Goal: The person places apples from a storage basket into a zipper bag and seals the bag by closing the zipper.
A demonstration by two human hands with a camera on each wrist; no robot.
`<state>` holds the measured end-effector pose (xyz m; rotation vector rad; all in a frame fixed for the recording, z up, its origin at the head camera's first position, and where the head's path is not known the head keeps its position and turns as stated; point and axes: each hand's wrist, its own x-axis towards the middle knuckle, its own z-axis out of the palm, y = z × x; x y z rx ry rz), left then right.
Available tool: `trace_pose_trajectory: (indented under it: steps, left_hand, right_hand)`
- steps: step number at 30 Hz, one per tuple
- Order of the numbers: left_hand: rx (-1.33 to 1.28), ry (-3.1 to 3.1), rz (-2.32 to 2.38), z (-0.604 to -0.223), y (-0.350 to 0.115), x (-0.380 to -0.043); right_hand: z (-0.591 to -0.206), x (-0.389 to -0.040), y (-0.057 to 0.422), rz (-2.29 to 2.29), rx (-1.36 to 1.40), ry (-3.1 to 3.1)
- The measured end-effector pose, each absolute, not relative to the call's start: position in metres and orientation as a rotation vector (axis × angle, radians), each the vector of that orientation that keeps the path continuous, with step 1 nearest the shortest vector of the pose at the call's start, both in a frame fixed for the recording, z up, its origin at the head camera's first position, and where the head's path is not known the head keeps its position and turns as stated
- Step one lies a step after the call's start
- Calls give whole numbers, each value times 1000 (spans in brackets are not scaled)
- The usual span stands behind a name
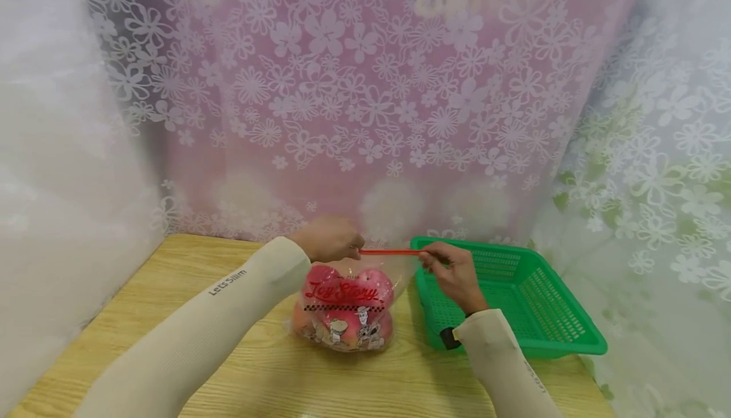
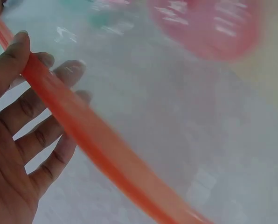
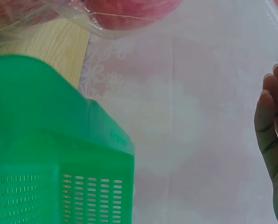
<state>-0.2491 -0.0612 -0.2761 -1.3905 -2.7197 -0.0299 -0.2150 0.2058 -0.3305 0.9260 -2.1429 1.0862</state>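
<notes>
A clear zip bag [image 1: 349,316] with red "Toy Story" lettering and cartoon figures stands on the table, filled with several pink and red round fruits that look like peaches. Its red zip strip [image 1: 391,252] is stretched level above the fruit between both hands. My left hand [image 1: 332,239] pinches the strip near its left end; in the left wrist view, thumb and index finger grip it while the other fingers spread behind the clear plastic. My right hand [image 1: 454,272] pinches the strip's right end. In the right wrist view only some fingers [image 3: 267,123] show, at the edge.
A green plastic basket [image 1: 562,307] with slotted walls stands right of the bag, partly behind my right forearm. The wooden table [image 1: 274,373] meets flower-patterned curtains [image 1: 371,107] at the back and right, and a pale sheet [image 1: 68,151] on the left.
</notes>
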Motion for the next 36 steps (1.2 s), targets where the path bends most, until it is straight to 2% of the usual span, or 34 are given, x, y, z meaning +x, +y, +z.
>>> trace_pose_trajectory:
  steps: [5,16,28,36]
  left_hand:
    - [-1320,-2817,-196,-281,-99,-249]
    - [-1118,-2893,-210,-299,-159,-245]
    - [-1074,-2863,-258,-304,-169,-242]
    - [-994,-2758,-537,-319,-174,-235]
  right_hand:
    - [-334,-217,212,1127,851,-2153]
    - [-336,-218,219,1166,749,-2205]
    - [-334,-216,217,1185,711,-2233]
    - [-335,-212,216,1237,686,-2249]
